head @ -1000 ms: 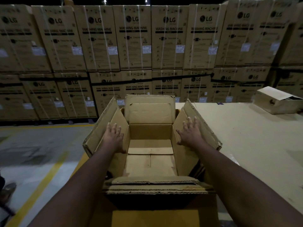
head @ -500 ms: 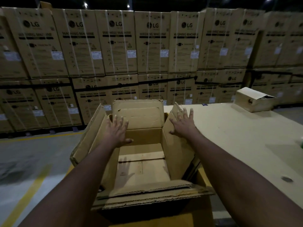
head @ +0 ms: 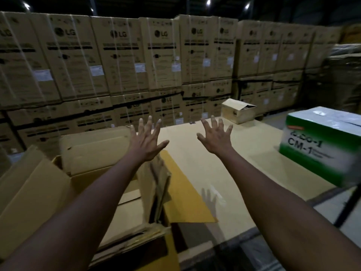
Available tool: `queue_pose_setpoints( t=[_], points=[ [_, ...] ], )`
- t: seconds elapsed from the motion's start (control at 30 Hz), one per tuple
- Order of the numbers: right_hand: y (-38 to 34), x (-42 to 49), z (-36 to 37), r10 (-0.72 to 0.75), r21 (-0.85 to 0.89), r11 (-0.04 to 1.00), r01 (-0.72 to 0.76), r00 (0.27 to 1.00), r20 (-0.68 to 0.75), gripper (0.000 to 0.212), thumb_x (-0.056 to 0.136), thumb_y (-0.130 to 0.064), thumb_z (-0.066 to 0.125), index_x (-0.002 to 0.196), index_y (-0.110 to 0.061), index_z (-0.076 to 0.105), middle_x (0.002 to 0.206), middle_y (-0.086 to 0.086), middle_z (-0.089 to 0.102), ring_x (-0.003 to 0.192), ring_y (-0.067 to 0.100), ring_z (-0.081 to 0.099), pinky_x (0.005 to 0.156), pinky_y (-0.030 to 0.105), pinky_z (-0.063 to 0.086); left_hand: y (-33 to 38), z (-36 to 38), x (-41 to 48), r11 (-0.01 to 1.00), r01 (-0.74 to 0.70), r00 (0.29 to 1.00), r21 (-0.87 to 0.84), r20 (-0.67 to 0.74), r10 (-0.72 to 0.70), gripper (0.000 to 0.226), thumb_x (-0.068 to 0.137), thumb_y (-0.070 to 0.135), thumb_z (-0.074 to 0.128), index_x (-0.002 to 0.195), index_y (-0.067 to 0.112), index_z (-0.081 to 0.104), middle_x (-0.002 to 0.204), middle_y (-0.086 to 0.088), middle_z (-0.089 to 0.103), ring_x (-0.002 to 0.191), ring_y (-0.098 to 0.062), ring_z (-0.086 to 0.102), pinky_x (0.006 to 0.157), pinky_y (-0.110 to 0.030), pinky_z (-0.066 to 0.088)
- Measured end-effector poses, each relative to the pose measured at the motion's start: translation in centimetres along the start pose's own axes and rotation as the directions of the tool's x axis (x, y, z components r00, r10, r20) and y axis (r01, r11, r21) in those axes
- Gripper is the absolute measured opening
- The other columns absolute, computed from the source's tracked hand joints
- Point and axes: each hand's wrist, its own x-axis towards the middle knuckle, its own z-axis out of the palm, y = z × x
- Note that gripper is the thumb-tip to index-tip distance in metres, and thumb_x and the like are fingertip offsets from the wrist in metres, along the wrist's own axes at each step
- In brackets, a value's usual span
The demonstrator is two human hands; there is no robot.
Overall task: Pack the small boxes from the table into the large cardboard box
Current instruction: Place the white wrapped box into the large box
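Change over the last second: left hand [head: 145, 141] and right hand [head: 216, 136] have come off the side flaps of the large cardboard box [head: 39, 188], which they had been pressing apart; both now raised over the table [head: 244, 173], fingers straight and fanned wide, holding nothing; view swung to the right.

Meaning for the task: spreading the flaps appears finished; the reach now seems aimed at goods to pack, none yet touched.

Large cardboard box: brown corrugated, worn and creased; at the table's left edge; top open; far flap upright, left flap splayed outward, a yellow-brown flap lying out over the table; interior only partly seen, nothing visible inside.

Goods: green-and-white box marked CM-1 [head: 320, 145], on the table at right, blurred, well apart from both hands; small plain brown box [head: 237, 111], one flap lifted, at the far table edge beyond the right hand.

Backdrop: stacked LG cartons [head: 121, 55], strapped.
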Motion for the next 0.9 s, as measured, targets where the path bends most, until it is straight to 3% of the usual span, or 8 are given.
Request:
queue_pose_setpoints(
  t=[0.27, 0.57, 0.7, 0.9],
  points=[
    [20.3, -0.9, -1.3, 0.093, -0.028, 0.995, -0.093, 0.995, 0.024, 0.066, 0.099, -0.06, 0.035, 0.156, -0.032, 0.018, 0.165, 0.013, 0.017, 0.15, 0.038, 0.013, 0.111, 0.072, 0.01, 20.2, 0.5, 7.3, 0.993, -0.093, 0.995, -0.07, -0.033, 0.091, 0.088, 0.086, 0.077, 0.005, 0.157, 0.027, -0.011, 0.165, -0.012, -0.01, 0.151, -0.04, -0.002, 0.115, -0.064, 0.011],
    [40.2, -1.4, -1.9, 0.269, -0.05, 0.962, -0.267, 0.962, 0.038, 0.065, 0.1, -0.059, 0.035, 0.158, -0.032, 0.018, 0.167, 0.01, 0.011, 0.153, 0.035, 0.006, 0.115, 0.07, 0.005, 42.2, 4.0, 14.4, 0.952, -0.236, 0.971, -0.197, -0.001, 0.24, 0.087, 0.086, 0.076, 0.004, 0.156, 0.027, -0.012, 0.165, -0.011, -0.01, 0.15, -0.041, 0.0, 0.114, -0.065, 0.012],
    [48.1, -0.8, -1.1, 0.329, -0.041, 0.944, -0.328, 0.943, 0.046, 0.064, 0.103, -0.055, 0.035, 0.159, -0.029, 0.017, 0.168, 0.01, 0.007, 0.154, 0.035, 0.004, 0.116, 0.069, 0.003, 50.8, 5.9, 18.7, 0.924, -0.311, 0.948, -0.22, -0.001, 0.319, 0.086, 0.09, 0.074, 0.009, 0.157, 0.025, -0.009, 0.166, -0.012, -0.006, 0.149, -0.042, 0.005, 0.113, -0.065, 0.016],
    [59.1, 1.8, 0.7, 0.421, -0.084, 0.906, -0.414, 0.904, 0.077, 0.065, 0.104, -0.056, 0.032, 0.16, -0.029, 0.013, 0.168, 0.009, 0.005, 0.153, 0.035, 0.003, 0.117, 0.067, 0.005, 63.2, 8.3, 25.4, 0.85, -0.354, 0.923, -0.39, 0.005, 0.386, 0.085, 0.091, 0.074, 0.016, 0.157, 0.027, -0.009, 0.166, -0.009, -0.008, 0.149, -0.041, 0.005, 0.113, -0.063, 0.015]
  ],
)
